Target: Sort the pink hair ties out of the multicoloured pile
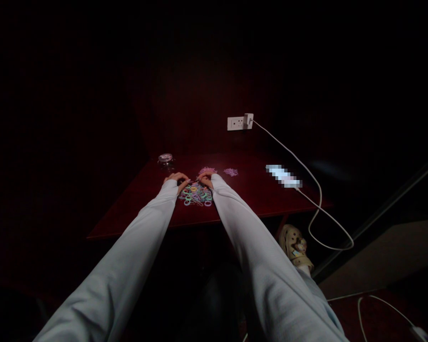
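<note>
On the dark red table lies a pile of small, colourful elastic hair ties in green, purple, yellow and other colours. My left hand is at the pile's upper left, its fingers curled and thumb and fingertips drawn together. Across from it, at the upper right of the pile, my right hand has bent fingers in a pinch. The fingertips of both hands are close to each other, and whatever is between them is too small to make out. Just beyond my right hand sits a pink heap of small bands.
A smaller purple heap of bands lies to the right. At the back left stands a clear round container. A blurred-out phone is on the right, its white cable running to a wall socket.
</note>
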Demonstrator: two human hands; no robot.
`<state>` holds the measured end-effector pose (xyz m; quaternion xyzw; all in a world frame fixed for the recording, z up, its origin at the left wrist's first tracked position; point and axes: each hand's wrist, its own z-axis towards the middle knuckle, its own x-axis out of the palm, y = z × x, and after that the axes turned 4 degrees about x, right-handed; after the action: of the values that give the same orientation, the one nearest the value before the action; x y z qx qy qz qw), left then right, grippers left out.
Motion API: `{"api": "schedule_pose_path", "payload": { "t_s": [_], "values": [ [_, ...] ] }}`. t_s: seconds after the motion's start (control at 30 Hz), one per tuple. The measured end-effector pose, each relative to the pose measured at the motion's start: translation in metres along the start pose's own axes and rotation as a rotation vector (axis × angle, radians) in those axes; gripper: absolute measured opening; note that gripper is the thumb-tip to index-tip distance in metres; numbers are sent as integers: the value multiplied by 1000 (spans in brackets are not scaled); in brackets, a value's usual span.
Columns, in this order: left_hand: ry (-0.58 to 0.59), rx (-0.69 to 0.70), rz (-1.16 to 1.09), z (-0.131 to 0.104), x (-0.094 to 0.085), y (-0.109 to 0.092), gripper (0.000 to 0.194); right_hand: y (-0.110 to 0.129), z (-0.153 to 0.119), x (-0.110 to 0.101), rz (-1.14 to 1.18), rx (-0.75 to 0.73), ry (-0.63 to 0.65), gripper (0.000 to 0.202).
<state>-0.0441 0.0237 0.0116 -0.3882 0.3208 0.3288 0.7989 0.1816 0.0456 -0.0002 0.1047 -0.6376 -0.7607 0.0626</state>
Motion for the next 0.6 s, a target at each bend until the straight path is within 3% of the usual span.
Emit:
{"api": "schedule_pose_path", "payload": {
  "t_s": [0.2,0.47,0.6],
  "values": [
    [-59,-55,-101,4,4,7,21,-2,0,0,-13,8,0,14],
    [-81,-38,-325,-2,1,-4,33,-8,6,-1,-88,-84,-104,23],
    [-88,-31,-360,-3,1,-7,37,-3,3,6,-34,-57,-28,25]
  ]
}}
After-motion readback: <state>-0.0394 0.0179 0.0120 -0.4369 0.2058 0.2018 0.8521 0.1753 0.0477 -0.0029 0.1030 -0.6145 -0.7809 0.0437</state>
